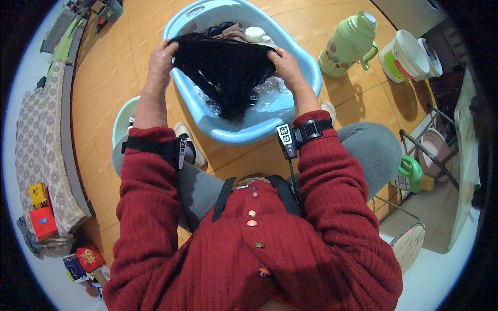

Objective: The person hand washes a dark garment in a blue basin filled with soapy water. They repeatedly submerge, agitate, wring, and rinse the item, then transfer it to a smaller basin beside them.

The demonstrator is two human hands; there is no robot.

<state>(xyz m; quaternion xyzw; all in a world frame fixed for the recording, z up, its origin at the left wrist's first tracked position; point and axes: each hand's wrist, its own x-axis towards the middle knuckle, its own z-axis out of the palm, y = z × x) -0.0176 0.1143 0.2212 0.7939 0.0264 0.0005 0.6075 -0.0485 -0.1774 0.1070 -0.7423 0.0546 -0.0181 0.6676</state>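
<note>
A black garment (229,70) hangs stretched between my two hands over a light blue plastic tub (229,136). Its left upper corner is pinched in my left hand (161,58), and my right hand (286,68) grips the right upper corner. The lower part of the garment hangs down to the sudsy water (272,93); whether its tip is submerged I cannot tell. Behind it in the tub lie a brown cloth (233,33) and a white cloth or object (256,35), partly hidden by the black fabric.
A pale green basin (120,118) stands left of the tub, partly behind my knee. At the right are a green thermos flask (346,46), white plastic buckets (402,58), a green jug (410,175) and a metal-framed rack (428,149). A cloth-covered bench (42,147) runs along the left.
</note>
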